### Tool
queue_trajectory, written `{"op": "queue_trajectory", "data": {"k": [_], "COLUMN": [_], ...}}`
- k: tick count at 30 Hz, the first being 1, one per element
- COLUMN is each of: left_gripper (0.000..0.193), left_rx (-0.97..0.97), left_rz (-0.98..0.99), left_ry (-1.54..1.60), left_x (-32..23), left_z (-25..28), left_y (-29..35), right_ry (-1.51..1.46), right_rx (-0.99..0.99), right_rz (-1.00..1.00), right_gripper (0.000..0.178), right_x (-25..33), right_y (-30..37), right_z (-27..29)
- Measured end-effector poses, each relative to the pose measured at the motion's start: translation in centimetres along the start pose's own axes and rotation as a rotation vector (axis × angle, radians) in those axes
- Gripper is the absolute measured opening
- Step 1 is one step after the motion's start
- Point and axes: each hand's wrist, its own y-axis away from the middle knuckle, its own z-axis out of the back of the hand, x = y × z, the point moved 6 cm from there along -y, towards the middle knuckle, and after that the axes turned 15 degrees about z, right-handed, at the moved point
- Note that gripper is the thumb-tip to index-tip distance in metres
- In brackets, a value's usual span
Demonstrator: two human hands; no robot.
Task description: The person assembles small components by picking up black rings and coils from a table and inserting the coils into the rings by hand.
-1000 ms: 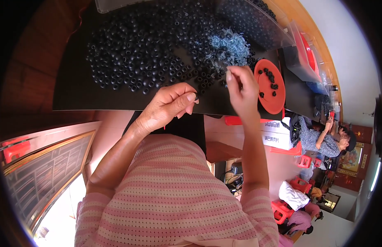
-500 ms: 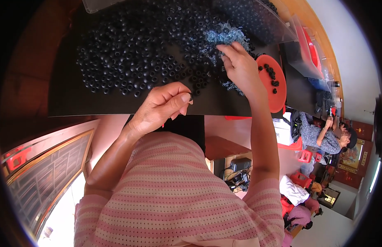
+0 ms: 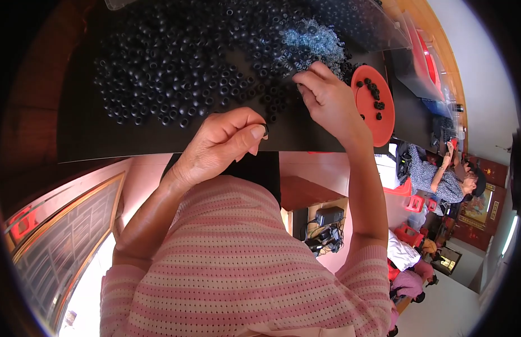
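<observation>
Left-hand pinch: a small, curved black piece (image 3: 265, 131) is gripped between thumb and forefinger of the left hand (image 3: 218, 143), near the front edge of the dark, flat tabletop (image 3: 131, 143).
Right-hand fingers: the right hand (image 3: 332, 101) is curled, thumb near forefinger; whether anything is held cannot be told.
Black pieces: round, hollow black pieces (image 3: 184, 95) are spread beyond.
Pale heap: small, translucent bluish pieces (image 3: 314, 42) are piled farther off.
Slip risk: the pinched piece could be dropped over the edge if the tip grip were loosened.
Half-second change: the right fingertips have been drawn back from the heap; the left pinch is unchanged.
</observation>
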Motion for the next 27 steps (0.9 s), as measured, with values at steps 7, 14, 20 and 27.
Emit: {"op": "queue_trajectory", "data": {"k": [7, 14, 20, 27], "left_gripper": [0.019, 0.019, 0.016, 0.014], "left_rx": [-0.017, -0.011, -0.045, -0.034], "left_rz": [-0.03, -0.046, -0.063, -0.065], "left_ry": [-0.021, -0.029, -0.001, -0.037], "left_x": [0.0, 0.0, -0.5, -0.8], "left_z": [0.1, 0.2, 0.2, 0.2], "left_y": [0.1, 0.2, 0.2, 0.0], "right_ry": [0.06, 0.121, 0.03, 0.118], "right_rx": [0.021, 0.1, -0.002, 0.032], "right_rz": [-0.031, 0.016, -0.046, 0.007], "right_gripper": [0.013, 0.014, 0.014, 0.011], "right_x": [0.2, 0.1, -1.2, -0.8], "right_y": [-1.2, -2.0, -1.9, -2.4], "right_z": [-0.3, -1.2, -0.3, -0.8]}}
